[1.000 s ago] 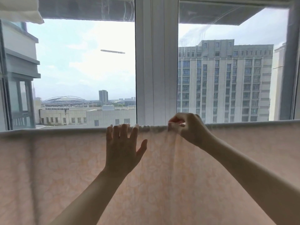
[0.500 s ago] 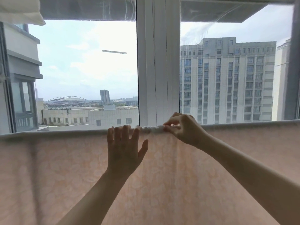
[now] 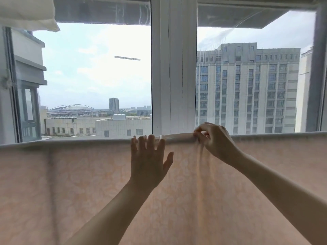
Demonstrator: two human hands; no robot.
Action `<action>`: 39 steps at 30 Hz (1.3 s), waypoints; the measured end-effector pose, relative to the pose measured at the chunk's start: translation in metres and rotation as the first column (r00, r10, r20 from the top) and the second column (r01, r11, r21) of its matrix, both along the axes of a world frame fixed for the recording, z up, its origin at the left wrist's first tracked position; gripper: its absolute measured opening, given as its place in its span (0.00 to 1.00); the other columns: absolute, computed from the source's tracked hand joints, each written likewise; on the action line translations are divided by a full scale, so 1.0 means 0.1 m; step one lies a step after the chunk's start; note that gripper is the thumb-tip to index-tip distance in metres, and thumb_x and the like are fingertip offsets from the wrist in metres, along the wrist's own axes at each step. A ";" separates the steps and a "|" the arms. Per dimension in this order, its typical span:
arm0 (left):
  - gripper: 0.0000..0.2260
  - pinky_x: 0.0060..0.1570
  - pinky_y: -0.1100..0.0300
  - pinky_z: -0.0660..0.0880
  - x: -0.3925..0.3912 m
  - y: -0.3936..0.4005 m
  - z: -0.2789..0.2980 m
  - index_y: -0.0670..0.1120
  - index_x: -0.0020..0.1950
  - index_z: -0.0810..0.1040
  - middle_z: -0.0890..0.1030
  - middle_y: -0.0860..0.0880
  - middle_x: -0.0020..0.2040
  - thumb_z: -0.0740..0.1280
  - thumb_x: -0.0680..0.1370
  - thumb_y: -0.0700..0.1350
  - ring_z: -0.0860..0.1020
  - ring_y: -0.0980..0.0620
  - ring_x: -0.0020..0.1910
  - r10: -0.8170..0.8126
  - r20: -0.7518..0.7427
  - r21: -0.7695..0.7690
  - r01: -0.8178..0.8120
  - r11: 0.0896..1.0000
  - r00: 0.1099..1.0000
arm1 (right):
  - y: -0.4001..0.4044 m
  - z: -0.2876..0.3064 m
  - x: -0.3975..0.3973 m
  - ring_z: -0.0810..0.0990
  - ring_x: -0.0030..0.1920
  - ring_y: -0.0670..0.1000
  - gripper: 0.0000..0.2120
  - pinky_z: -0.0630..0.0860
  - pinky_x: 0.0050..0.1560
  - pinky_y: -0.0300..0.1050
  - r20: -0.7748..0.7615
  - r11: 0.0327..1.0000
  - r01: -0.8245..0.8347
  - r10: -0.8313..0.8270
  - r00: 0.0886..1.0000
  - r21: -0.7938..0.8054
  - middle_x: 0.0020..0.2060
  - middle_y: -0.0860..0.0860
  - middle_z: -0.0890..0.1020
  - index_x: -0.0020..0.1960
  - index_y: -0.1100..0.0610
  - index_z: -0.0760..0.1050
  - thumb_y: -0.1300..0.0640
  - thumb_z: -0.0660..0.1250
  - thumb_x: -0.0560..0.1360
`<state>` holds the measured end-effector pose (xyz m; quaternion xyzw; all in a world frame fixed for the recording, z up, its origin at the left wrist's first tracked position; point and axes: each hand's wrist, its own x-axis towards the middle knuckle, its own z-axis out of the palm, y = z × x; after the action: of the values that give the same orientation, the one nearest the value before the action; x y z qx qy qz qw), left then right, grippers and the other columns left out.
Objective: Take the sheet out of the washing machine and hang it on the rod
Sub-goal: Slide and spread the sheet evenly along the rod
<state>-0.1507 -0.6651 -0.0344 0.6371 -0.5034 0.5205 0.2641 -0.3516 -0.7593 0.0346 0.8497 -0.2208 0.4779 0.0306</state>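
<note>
A pale pink patterned sheet (image 3: 79,183) hangs over a horizontal rod (image 3: 178,136) and fills the lower half of the view. The rod is covered by the fabric along its length. My left hand (image 3: 148,161) lies flat against the sheet with fingers straight, its fingertips at the top fold. To its right, my right hand (image 3: 210,138) pinches the fabric at the top fold on the rod. Creases run down from that pinch.
Behind the rod is a window with a white centre post (image 3: 174,68); buildings show through the glass. A white cloth (image 3: 26,13) hangs at the top left corner. A dark window frame (image 3: 316,68) stands at the right.
My right hand slid to the right along the rod, drawing the bunched fabric flatter. My left hand stayed flat on the sheet near the same spot.
</note>
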 end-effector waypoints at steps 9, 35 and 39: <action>0.23 0.63 0.38 0.67 -0.36 -0.19 0.01 0.45 0.64 0.74 0.74 0.43 0.56 0.59 0.77 0.60 0.73 0.40 0.56 -0.091 0.045 -0.010 0.091 0.996 0.995 | 0.04 -0.02 0.04 0.81 0.40 0.44 0.04 0.77 0.47 0.37 0.036 0.998 -0.022 0.020 0.999 0.060 0.40 0.47 0.84 0.47 0.57 0.82 0.58 0.69 0.76; 0.22 0.65 0.38 0.65 -0.29 -0.17 -0.03 0.47 0.64 0.72 0.74 0.43 0.58 0.58 0.77 0.60 0.73 0.40 0.58 -0.090 0.002 -0.029 0.090 0.996 0.996 | -0.10 0.47 -0.10 0.82 0.46 0.52 0.08 0.78 0.46 0.39 -0.143 0.852 0.018 0.067 0.987 0.523 0.42 0.54 0.82 0.46 0.62 0.79 0.59 0.65 0.79; 0.23 0.66 0.38 0.65 -0.32 -0.20 -0.02 0.47 0.64 0.71 0.75 0.43 0.58 0.59 0.76 0.60 0.74 0.40 0.59 -0.086 0.004 -0.016 0.086 0.996 0.996 | -0.15 0.43 -0.30 0.79 0.40 0.54 0.10 0.74 0.41 0.44 -0.194 0.874 0.057 0.044 0.980 0.483 0.45 0.60 0.84 0.47 0.60 0.82 0.54 0.66 0.78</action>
<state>-0.1831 -0.6847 -0.0365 0.6118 -0.5266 0.5138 0.2905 -0.3821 -0.7743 0.0775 0.8727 -0.3325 0.3197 -0.1602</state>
